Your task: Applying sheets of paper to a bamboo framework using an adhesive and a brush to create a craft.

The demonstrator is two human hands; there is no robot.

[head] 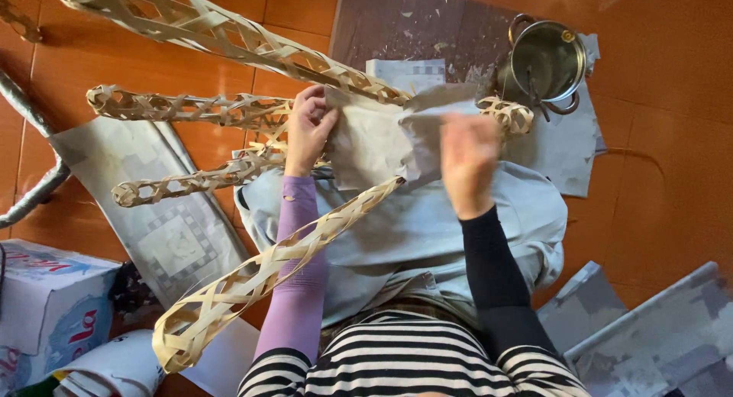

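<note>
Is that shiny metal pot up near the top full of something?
No: the metal pot looks empty, with only a thin stick-like tool leaning inside it, and it stands on a grey sheet on the floor.

Glossy orange-red tiled floor (672,183).

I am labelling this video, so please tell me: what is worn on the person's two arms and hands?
The left hand is bare; its arm wears a tight lilac sleeve from wrist upward. The right hand, blurred, is bare too; its arm wears a tight black sleeve. Both sleeves come out of a black-and-white striped top.
</note>
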